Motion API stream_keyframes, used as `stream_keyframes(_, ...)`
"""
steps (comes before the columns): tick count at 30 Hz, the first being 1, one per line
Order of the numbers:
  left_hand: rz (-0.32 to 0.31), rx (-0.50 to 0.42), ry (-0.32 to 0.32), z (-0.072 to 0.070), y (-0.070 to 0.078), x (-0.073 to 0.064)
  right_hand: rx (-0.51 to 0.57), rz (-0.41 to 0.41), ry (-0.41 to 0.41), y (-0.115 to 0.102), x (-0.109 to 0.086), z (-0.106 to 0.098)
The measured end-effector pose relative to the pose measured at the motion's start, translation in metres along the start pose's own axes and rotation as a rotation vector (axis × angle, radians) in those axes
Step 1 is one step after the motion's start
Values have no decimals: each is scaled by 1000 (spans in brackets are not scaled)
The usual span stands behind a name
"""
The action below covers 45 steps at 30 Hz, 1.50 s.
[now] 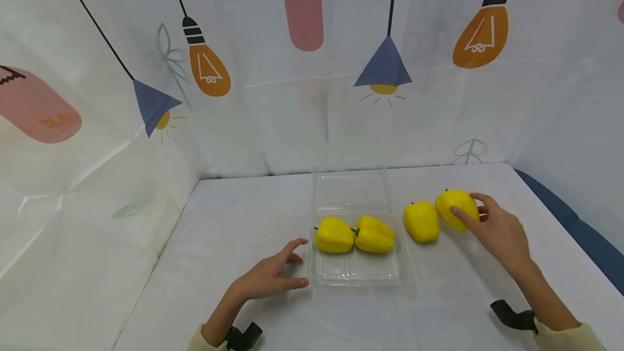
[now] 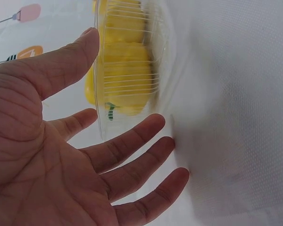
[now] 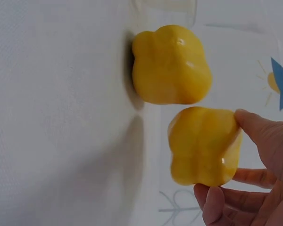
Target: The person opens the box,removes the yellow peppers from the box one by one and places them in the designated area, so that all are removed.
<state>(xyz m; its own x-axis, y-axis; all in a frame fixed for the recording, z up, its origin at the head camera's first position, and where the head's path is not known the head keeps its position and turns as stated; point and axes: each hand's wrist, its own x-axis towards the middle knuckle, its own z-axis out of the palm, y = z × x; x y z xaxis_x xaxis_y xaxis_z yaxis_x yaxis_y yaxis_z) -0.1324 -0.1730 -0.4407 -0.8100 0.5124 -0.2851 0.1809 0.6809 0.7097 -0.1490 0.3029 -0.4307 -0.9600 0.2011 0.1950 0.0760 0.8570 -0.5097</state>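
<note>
My right hand point(image 1: 502, 232) holds a yellow bell pepper point(image 1: 456, 210) between thumb and fingers; in the right wrist view this pepper point(image 3: 205, 146) is off the table, its shadow apart from it. Just left of it a second yellow bell pepper point(image 1: 421, 222) sits on the table. Two more yellow bell peppers, a left one point(image 1: 334, 235) and a right one point(image 1: 374, 234), lie side by side in a clear plastic clamshell box point(image 1: 356, 278) with its lid folded back. My left hand point(image 1: 270, 275) is beside the box's left edge, fingers spread and holding nothing.
A white cloth covers the table point(image 1: 234, 215). Behind it hangs a white curtain point(image 1: 273, 129) printed with lamps and bulbs. Dark blue material point(image 1: 575, 215) shows past the table's right edge. Each wrist wears a black mount.
</note>
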Motion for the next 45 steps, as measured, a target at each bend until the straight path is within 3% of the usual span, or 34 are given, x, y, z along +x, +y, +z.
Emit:
stream_keyframes(21,5,7,3,2,-2,-1,-18,79,-31,5,-3,17)
stream_keyframes(45,-8,11,3,1,-2,-1,-108,115,-145,5,-1,5)
